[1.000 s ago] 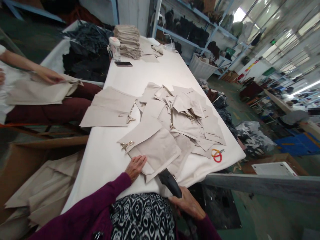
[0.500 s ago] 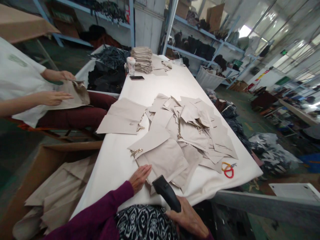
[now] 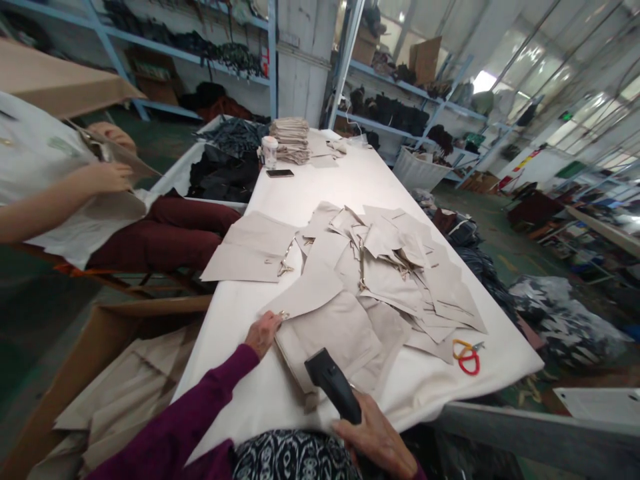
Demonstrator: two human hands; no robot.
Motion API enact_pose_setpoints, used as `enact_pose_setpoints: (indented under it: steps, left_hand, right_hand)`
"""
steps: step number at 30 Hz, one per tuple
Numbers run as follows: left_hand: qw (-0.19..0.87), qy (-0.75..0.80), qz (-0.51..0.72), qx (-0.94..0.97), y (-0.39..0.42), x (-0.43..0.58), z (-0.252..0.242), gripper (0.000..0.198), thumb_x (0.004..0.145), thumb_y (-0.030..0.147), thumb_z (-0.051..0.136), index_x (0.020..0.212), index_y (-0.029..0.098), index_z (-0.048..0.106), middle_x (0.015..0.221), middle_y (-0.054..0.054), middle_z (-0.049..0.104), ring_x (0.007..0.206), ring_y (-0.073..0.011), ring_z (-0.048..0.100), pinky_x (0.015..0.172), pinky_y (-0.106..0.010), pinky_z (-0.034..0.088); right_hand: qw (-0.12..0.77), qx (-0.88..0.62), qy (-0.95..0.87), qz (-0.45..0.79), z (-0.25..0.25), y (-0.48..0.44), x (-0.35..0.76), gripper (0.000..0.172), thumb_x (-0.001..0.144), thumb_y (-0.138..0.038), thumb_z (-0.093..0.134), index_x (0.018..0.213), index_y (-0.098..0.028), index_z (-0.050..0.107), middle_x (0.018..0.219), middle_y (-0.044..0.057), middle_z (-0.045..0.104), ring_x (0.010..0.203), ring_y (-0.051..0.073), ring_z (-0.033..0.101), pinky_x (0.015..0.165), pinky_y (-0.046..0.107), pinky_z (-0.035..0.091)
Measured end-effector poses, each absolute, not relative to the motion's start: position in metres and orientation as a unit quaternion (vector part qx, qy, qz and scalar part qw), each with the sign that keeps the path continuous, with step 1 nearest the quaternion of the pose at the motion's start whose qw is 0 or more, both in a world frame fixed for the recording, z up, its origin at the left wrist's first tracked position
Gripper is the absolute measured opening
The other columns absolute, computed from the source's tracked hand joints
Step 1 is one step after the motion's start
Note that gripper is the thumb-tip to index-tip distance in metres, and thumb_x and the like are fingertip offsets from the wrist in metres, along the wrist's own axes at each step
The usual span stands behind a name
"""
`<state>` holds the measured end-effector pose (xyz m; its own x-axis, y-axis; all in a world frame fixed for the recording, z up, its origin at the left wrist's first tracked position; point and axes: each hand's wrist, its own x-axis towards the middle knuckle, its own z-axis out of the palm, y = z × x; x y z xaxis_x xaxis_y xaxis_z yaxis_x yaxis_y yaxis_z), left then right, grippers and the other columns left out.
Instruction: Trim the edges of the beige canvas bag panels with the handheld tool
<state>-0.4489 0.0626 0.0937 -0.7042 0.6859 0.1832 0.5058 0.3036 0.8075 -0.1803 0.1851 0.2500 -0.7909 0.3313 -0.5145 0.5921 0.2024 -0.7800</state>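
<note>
In the head view, the right hand (image 3: 373, 430) grips a black handheld tool (image 3: 336, 387) pointing towards 11 o'clock, its tip overlapping a folded beige piece (image 3: 333, 330). The left hand (image 3: 263, 335) is at a metal clasp (image 3: 283, 315) by the beige panel (image 3: 315, 290); whether it pinches or merely touches, I cannot tell. On the white surface (image 3: 320, 187), seen from the tool, scissors (image 3: 468, 351) lie between 2 and 3 o'clock, a fabric heap (image 3: 387, 277) at 1.

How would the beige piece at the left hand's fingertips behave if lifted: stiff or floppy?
The beige piece probably bends, since it looks thin, though its smooth, flat lie hints at some body. The metal fitting by the left hand may drag that corner down.
</note>
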Motion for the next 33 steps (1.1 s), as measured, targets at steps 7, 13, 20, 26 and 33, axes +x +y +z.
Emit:
enact_pose_setpoints:
  steps: [7,13,20,26,33]
  left_hand:
    - [0.289,0.734,0.574,0.219,0.058,-0.435,0.141,0.024,0.07,0.03,0.055,0.076,0.013,0.071,0.061,-0.003,0.065,0.048,-0.0136,0.052,0.049,-0.026,0.044]
    - [0.381,0.643,0.659,0.087,0.056,-0.407,0.158,0.028,0.063,0.032,0.067,0.08,0.01,0.07,0.057,-0.001,0.062,0.042,-0.0079,0.045,0.045,-0.022,0.036]
    - [0.444,0.546,0.711,0.009,0.056,-0.382,0.168,0.033,0.051,0.032,0.078,0.072,0.008,0.07,0.056,-0.002,0.061,0.041,-0.0065,0.042,0.044,-0.023,0.034]
    - [0.432,0.519,0.736,-0.047,0.056,-0.386,0.16,0.036,0.048,0.028,0.081,0.075,0.008,0.07,0.056,-0.003,0.063,0.042,-0.0067,0.045,0.044,-0.022,0.034]
    - [0.472,0.492,0.731,-0.046,0.058,-0.377,0.159,0.033,0.05,0.02,0.081,0.078,0.006,0.071,0.059,-0.004,0.064,0.043,-0.0071,0.046,0.043,-0.021,0.034]
  right_hand:
    - [0.15,0.253,0.71,-0.64,0.263,0.19,-0.198,0.024,0.078,-0.03,0.057,0.096,-0.014,0.056,0.051,-0.006,0.051,0.039,0.009,0.046,0.037,0.017,0.037]
    - [0.162,0.238,0.71,-0.642,0.259,0.188,-0.218,0.023,0.077,-0.031,0.058,0.094,-0.015,0.056,0.053,-0.005,0.052,0.039,0.009,0.048,0.034,0.016,0.037]
    - [0.12,0.254,0.71,-0.646,0.256,0.191,-0.239,0.018,0.078,-0.032,0.057,0.08,-0.015,0.052,0.052,-0.004,0.052,0.039,0.008,0.047,0.036,0.016,0.039]
    - [0.133,0.246,0.706,-0.651,0.27,0.198,-0.225,0.02,0.078,-0.032,0.058,0.086,-0.014,0.053,0.054,-0.004,0.053,0.039,0.008,0.047,0.037,0.017,0.04]
    - [0.138,0.257,0.699,-0.653,0.259,0.188,-0.227,0.022,0.078,-0.035,0.059,0.083,-0.015,0.053,0.053,-0.004,0.052,0.039,0.008,0.047,0.037,0.018,0.039]
